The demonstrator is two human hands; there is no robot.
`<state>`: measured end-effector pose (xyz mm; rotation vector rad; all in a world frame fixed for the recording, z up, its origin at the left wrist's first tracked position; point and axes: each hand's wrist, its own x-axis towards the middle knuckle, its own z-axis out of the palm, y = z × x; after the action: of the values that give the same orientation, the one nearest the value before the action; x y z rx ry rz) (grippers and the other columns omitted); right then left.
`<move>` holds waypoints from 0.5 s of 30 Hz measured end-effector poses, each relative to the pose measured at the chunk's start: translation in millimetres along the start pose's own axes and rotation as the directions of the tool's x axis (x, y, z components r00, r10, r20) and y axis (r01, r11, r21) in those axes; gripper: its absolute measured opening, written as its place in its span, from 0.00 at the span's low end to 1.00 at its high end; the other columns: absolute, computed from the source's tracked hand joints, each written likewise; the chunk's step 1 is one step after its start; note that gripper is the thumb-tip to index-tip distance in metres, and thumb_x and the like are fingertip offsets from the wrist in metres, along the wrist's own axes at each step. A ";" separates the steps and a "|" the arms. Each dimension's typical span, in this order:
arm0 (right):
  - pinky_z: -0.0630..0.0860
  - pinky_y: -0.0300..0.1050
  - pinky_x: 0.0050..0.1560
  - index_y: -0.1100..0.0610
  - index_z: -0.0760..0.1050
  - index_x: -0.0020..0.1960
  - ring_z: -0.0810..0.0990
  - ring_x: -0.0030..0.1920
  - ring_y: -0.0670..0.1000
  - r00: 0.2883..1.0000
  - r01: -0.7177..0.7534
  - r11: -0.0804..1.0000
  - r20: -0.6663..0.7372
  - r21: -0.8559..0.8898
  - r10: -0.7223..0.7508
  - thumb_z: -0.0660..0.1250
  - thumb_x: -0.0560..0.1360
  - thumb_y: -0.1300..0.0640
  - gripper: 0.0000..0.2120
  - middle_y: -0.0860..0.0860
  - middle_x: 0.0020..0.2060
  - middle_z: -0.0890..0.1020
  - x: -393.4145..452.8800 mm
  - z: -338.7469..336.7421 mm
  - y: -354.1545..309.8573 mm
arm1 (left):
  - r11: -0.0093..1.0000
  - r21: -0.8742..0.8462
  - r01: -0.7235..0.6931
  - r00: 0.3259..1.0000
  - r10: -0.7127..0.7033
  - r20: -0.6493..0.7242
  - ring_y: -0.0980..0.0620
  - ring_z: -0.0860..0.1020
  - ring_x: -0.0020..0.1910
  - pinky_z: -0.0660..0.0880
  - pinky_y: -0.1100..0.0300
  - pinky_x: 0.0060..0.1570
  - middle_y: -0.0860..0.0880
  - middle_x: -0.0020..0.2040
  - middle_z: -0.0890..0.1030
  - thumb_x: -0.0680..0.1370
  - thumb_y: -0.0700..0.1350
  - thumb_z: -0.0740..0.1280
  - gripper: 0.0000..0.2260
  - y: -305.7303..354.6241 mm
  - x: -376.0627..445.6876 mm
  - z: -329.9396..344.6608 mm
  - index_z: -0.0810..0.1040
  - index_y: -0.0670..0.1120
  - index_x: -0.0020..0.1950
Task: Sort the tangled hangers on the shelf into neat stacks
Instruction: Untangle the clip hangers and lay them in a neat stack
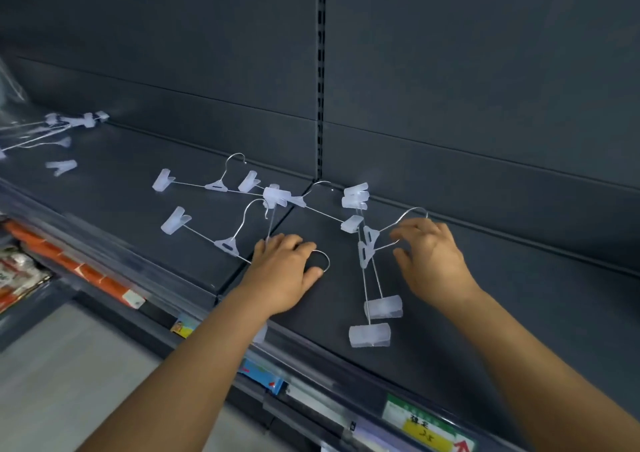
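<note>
Wire hangers with translucent plastic clips lie on a dark shelf [502, 313]. My left hand [284, 275] lies over the middle of one hanger and grips it; its hook [323, 261] loops out between forefinger and thumb. Beside it lie a second hanger [227, 245] and a third [216, 185], tangled at a clip cluster [275, 197]. My right hand [431, 261] has its fingers spread and touches the hooks of two hangers stacked together [367, 247], whose clips [382, 307] point toward me.
Another heap of hangers [69, 122] and a loose clip [62, 167] lie at the far left by a clear plastic bag [10, 88]. Price labels [424, 429] line the shelf's front rail. Orange packets [69, 261] sit on the shelf below. An upright slotted post [321, 70] divides the back wall.
</note>
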<state>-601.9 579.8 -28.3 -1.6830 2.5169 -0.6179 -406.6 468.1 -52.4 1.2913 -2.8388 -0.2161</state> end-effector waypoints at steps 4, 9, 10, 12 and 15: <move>0.72 0.47 0.57 0.58 0.77 0.59 0.71 0.62 0.56 0.999 0.028 0.996 -0.031 0.089 -0.025 0.60 0.74 0.67 0.16 0.51 0.61 0.77 19.2 12.7 -13.0 | 1.000 -0.007 0.003 1.000 -0.003 -0.001 0.47 0.60 0.71 0.55 0.47 0.71 0.50 0.71 0.65 0.79 0.57 0.55 0.23 -29.4 12.3 -3.5 0.63 0.51 0.73; 0.65 0.37 0.62 0.54 0.77 0.61 0.72 0.65 0.53 0.998 0.052 0.990 -0.046 0.130 -0.046 0.61 0.73 0.68 0.20 0.49 0.65 0.75 31.7 26.5 -33.0 | 0.999 0.026 0.032 0.999 -0.032 0.004 0.47 0.60 0.71 0.54 0.45 0.70 0.50 0.71 0.65 0.79 0.55 0.55 0.22 -60.9 20.9 -9.2 0.64 0.50 0.72; 0.62 0.36 0.63 0.52 0.76 0.63 0.70 0.67 0.52 0.998 0.036 0.990 -0.059 0.133 -0.028 0.61 0.74 0.68 0.21 0.48 0.67 0.73 30.4 27.1 -37.7 | 0.998 0.044 0.035 0.999 -0.036 0.005 0.46 0.59 0.71 0.52 0.44 0.70 0.49 0.71 0.64 0.79 0.55 0.55 0.22 -65.3 22.3 -10.4 0.63 0.50 0.72; 0.58 0.37 0.68 0.51 0.72 0.67 0.67 0.69 0.53 0.993 0.017 0.990 -0.121 0.141 0.000 0.63 0.73 0.67 0.24 0.49 0.69 0.70 26.2 27.1 -47.1 | 0.998 0.066 0.009 0.999 -0.007 -0.041 0.45 0.59 0.71 0.52 0.44 0.71 0.47 0.71 0.63 0.79 0.53 0.56 0.23 -71.2 26.9 -14.7 0.60 0.49 0.72; 0.58 0.48 0.73 0.51 0.65 0.71 0.63 0.72 0.55 0.981 -0.037 0.988 -0.181 0.152 0.065 0.67 0.73 0.64 0.29 0.49 0.72 0.64 16.1 26.6 -60.5 | 0.984 -0.022 -0.176 0.972 0.171 -0.162 0.46 0.58 0.72 0.56 0.50 0.70 0.48 0.73 0.60 0.79 0.51 0.60 0.26 -68.8 38.7 -22.6 0.56 0.50 0.74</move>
<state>-548.5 537.7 -28.6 -1.5720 2.5513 -0.9732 -379.0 391.7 -40.8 0.9974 -2.7765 -0.1519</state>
